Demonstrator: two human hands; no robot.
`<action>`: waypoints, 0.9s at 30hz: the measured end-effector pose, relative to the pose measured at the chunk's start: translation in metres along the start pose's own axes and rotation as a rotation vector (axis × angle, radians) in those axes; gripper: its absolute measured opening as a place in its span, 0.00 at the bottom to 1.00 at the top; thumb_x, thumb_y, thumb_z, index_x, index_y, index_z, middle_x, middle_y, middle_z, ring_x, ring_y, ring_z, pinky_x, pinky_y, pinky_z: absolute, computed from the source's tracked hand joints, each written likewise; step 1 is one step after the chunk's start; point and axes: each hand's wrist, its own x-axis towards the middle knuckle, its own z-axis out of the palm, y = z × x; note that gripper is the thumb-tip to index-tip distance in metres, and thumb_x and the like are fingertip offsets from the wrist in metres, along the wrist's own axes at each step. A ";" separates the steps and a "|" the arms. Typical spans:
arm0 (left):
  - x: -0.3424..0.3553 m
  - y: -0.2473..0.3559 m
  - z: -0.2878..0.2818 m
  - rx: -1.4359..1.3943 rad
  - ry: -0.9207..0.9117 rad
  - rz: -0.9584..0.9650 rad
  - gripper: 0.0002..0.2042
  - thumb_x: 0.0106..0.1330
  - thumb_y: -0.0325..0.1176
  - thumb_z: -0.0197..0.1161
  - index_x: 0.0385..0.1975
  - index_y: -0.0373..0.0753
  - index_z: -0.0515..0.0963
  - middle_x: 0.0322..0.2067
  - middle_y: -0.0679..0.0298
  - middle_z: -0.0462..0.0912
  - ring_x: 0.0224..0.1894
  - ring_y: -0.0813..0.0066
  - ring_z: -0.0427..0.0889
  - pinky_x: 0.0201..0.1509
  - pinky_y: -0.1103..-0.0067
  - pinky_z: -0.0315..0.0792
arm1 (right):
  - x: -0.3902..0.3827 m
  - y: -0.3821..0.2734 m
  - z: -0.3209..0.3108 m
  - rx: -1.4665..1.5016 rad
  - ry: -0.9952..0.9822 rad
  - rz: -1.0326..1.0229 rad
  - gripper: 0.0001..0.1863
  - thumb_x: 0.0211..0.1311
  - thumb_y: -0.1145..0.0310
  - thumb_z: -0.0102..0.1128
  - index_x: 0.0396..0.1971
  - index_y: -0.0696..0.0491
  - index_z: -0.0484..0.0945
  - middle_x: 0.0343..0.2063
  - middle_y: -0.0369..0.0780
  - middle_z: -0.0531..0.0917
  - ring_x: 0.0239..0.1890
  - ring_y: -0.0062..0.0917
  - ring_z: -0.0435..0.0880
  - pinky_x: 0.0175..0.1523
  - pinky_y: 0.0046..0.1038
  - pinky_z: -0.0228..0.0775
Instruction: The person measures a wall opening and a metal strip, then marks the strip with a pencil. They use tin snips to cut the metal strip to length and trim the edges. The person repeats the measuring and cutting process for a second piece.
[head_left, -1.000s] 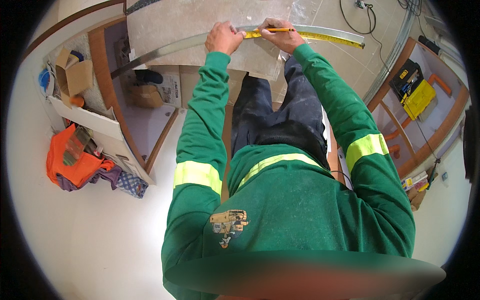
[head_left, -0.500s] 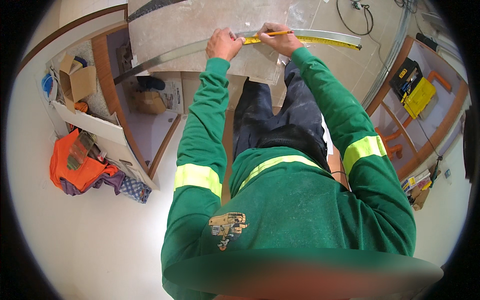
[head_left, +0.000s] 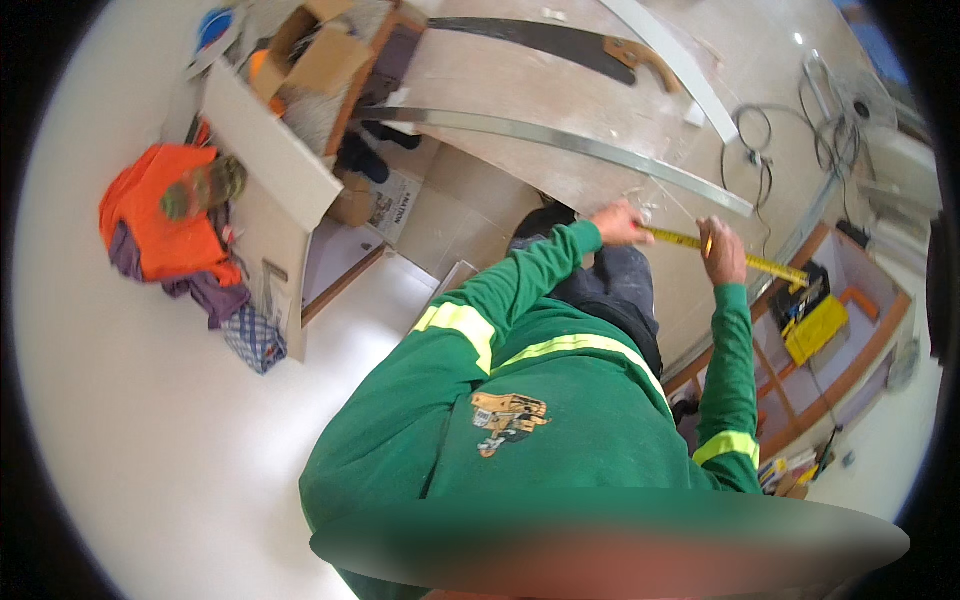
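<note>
saw behind metal strip | tape measure before it | carton left

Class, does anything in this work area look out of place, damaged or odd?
Mostly untidiness: dark cables lie in loose, tangled loops on the floor at upper right, and an orange garment is heaped with other cloths beside a white panel at left. The held yellow tape measure looks normal, and no spill is apparent.

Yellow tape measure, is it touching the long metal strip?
Apart. The head view shows it plainly: the tape measure runs between the left hand and right hand, with floor visible between it and the metal strip.
</note>
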 end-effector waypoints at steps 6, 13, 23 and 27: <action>-0.034 -0.003 0.007 0.533 -0.201 0.234 0.18 0.72 0.46 0.62 0.49 0.38 0.85 0.43 0.46 0.89 0.46 0.44 0.89 0.57 0.57 0.81 | -0.009 -0.161 -0.001 0.203 0.064 -0.427 0.07 0.75 0.67 0.60 0.46 0.53 0.81 0.42 0.50 0.84 0.45 0.53 0.85 0.48 0.50 0.77; -0.241 -0.033 -0.052 -0.712 0.392 -0.243 0.18 0.72 0.45 0.65 0.55 0.41 0.80 0.44 0.65 0.80 0.48 0.75 0.82 0.34 0.75 0.84 | -0.043 -0.203 -0.052 0.550 0.241 -0.505 0.11 0.73 0.71 0.63 0.50 0.56 0.84 0.48 0.51 0.85 0.51 0.53 0.84 0.57 0.45 0.77; -0.499 -0.101 -0.258 0.018 1.509 -0.589 0.17 0.72 0.43 0.60 0.45 0.33 0.76 0.38 0.52 0.80 0.43 0.54 0.82 0.43 0.58 0.81 | -0.060 -0.092 -0.041 0.280 0.222 -0.362 0.11 0.80 0.67 0.57 0.45 0.60 0.81 0.41 0.55 0.85 0.45 0.55 0.85 0.49 0.46 0.77; -0.504 -0.177 -0.333 0.595 1.584 -0.671 0.22 0.72 0.43 0.61 0.49 0.26 0.78 0.47 0.34 0.83 0.51 0.34 0.81 0.60 0.50 0.74 | -0.052 -0.113 -0.033 0.242 0.121 -0.262 0.12 0.80 0.67 0.56 0.44 0.61 0.81 0.41 0.55 0.84 0.45 0.56 0.85 0.50 0.47 0.77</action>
